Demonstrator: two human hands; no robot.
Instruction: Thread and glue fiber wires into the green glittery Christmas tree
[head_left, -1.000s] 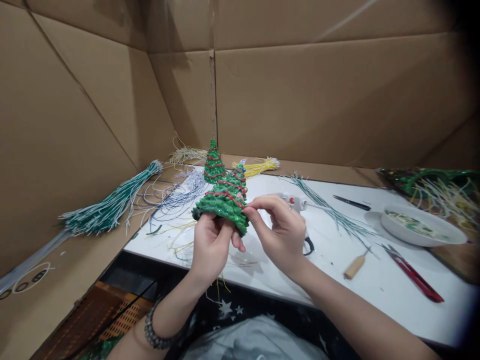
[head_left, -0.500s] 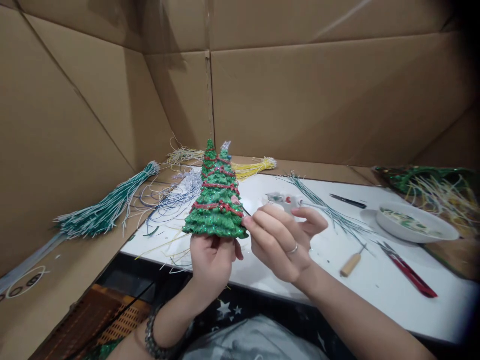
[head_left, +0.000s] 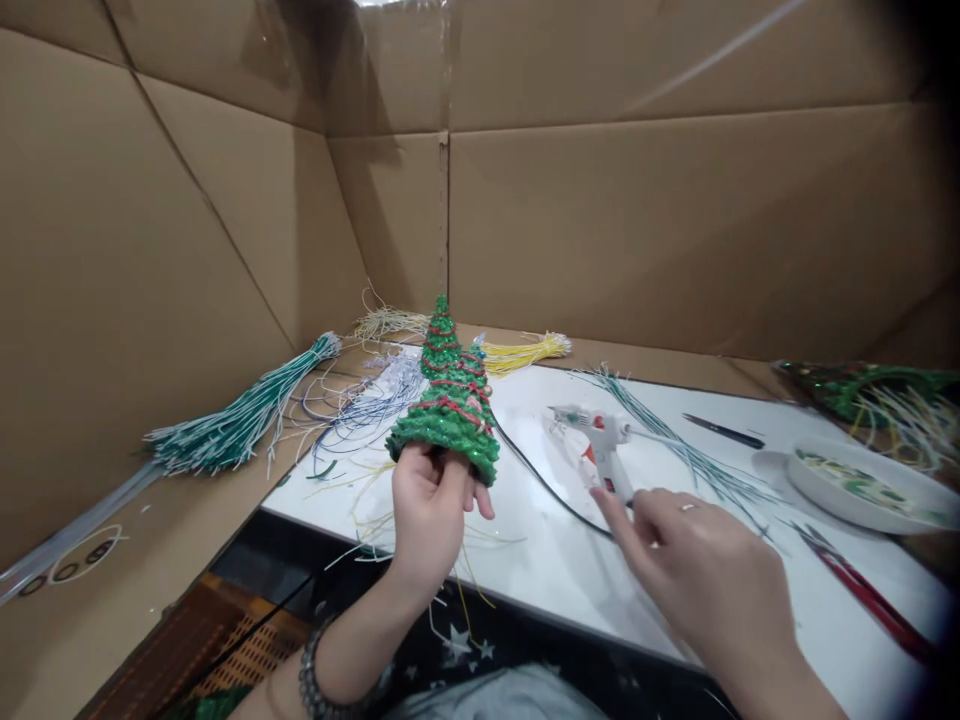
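A green, glittery Christmas tree ornament (head_left: 450, 420) with red garlands and small beads is held up over the near table edge. My left hand (head_left: 431, 505) grips it from underneath, with some fingers hidden inside its base. A white hot glue gun (head_left: 604, 440) stands on the table to the right, its nozzle pointing left. My right hand (head_left: 712, 570) is at the lower end of the glue gun's handle, thumb and fingers apart and not closed round it. Whether the thumb touches the handle, I cannot tell.
On the white table (head_left: 540, 540) lie green-white wires (head_left: 675, 450), a black-handled blade (head_left: 724, 430) and red-handled snips (head_left: 862, 590). A white bowl (head_left: 817, 490) stands at right. Wire bundles, green (head_left: 240, 420) and yellow (head_left: 525, 352), lie left and behind. Cardboard walls (head_left: 637, 220) enclose the table.
My right hand has left the ornament's right side and moved right and down to the glue gun. The ornament, still in my left hand, has tilted. The view has shifted slightly.
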